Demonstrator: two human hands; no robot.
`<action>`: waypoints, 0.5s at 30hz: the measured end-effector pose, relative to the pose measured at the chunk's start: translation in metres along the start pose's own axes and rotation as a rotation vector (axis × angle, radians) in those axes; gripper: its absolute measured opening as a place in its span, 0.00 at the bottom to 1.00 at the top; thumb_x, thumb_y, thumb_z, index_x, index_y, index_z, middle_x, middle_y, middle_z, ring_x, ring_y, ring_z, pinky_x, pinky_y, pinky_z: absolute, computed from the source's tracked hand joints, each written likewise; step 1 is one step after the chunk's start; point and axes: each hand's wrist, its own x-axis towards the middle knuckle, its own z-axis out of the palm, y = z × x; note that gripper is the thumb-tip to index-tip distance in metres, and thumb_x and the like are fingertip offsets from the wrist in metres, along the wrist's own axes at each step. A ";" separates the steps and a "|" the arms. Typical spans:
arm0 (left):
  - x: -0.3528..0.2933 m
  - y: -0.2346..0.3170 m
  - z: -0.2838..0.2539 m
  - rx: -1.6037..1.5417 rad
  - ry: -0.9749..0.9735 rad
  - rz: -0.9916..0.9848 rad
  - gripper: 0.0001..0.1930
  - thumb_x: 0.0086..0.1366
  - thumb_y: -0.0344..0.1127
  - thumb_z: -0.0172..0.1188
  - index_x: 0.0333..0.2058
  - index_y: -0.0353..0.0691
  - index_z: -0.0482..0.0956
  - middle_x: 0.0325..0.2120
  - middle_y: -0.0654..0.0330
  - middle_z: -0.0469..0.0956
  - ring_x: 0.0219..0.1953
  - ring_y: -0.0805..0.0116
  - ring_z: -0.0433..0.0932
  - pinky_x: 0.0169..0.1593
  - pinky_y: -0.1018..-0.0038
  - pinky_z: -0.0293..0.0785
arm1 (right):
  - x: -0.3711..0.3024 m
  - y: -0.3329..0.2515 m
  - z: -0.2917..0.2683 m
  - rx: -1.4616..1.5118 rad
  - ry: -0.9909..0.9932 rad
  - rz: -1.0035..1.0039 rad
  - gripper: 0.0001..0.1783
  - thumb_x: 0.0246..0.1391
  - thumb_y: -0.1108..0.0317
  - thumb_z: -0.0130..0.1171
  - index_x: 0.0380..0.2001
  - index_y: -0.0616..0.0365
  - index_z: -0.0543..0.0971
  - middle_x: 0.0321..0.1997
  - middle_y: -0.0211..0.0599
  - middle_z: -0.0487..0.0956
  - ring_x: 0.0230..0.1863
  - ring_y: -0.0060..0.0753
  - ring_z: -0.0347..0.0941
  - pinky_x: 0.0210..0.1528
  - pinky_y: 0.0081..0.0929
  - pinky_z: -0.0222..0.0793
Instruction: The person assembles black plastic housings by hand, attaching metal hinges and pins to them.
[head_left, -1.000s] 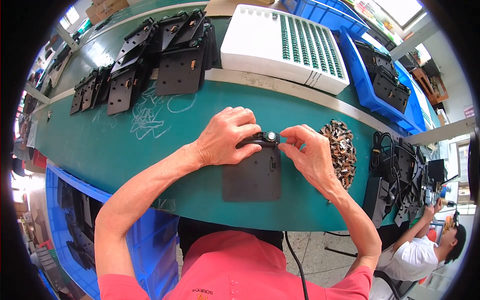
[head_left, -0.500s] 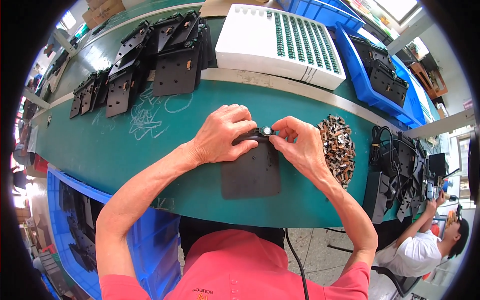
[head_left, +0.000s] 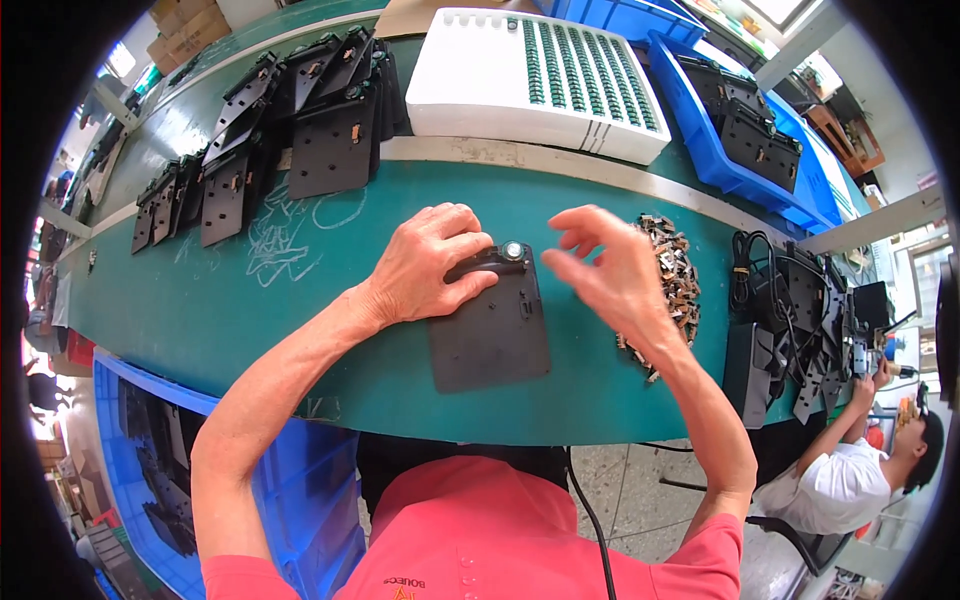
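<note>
A flat black plastic panel (head_left: 488, 345) lies on the green bench in front of me. Along its far edge sits a small round part (head_left: 513, 250) with a shiny, lens-like top. My left hand (head_left: 432, 262) is closed over the panel's far left edge, thumb on the face and fingers behind. To the right, my right hand (head_left: 608, 268) is off the panel, slightly blurred, thumb and fingers apart with nothing seen between them. Beside it is a heap of small metal-and-brown parts (head_left: 680, 275), partly covered by my right hand and wrist.
Similar black panels (head_left: 330, 150) stand at the back left. A white foam tray (head_left: 470, 80) holds rows of small green parts. Blue bins (head_left: 715, 165) (head_left: 310, 480) hold more panels. Black adapters and cables (head_left: 750, 360) lie at the right, near a seated person (head_left: 840, 485).
My right hand has let go of the round part and moved right, its fingers spreading. My left hand keeps its grip on the panel. The whole view has shifted slightly.
</note>
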 end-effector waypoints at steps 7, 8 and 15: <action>-0.002 0.000 -0.002 0.004 -0.017 -0.015 0.17 0.47 0.34 0.73 0.35 0.35 0.81 0.33 0.55 0.75 0.38 0.56 0.76 0.45 0.64 0.74 | -0.025 0.005 -0.030 -0.246 -0.162 -0.015 0.13 0.47 0.70 0.66 0.38 0.58 0.80 0.36 0.39 0.79 0.38 0.42 0.77 0.41 0.38 0.74; -0.001 0.001 -0.002 0.001 -0.017 -0.017 0.17 0.47 0.34 0.73 0.35 0.35 0.81 0.33 0.55 0.75 0.38 0.56 0.76 0.45 0.64 0.74 | -0.028 0.006 -0.028 -0.245 -0.163 -0.017 0.13 0.47 0.70 0.66 0.38 0.58 0.80 0.36 0.39 0.79 0.38 0.42 0.77 0.41 0.38 0.74; 0.001 0.001 0.000 -0.012 -0.020 -0.023 0.17 0.46 0.34 0.73 0.35 0.35 0.81 0.32 0.56 0.76 0.37 0.56 0.76 0.44 0.63 0.74 | -0.032 0.014 -0.019 -0.462 -0.137 -0.178 0.07 0.49 0.72 0.63 0.35 0.56 0.81 0.37 0.38 0.78 0.43 0.46 0.75 0.42 0.39 0.73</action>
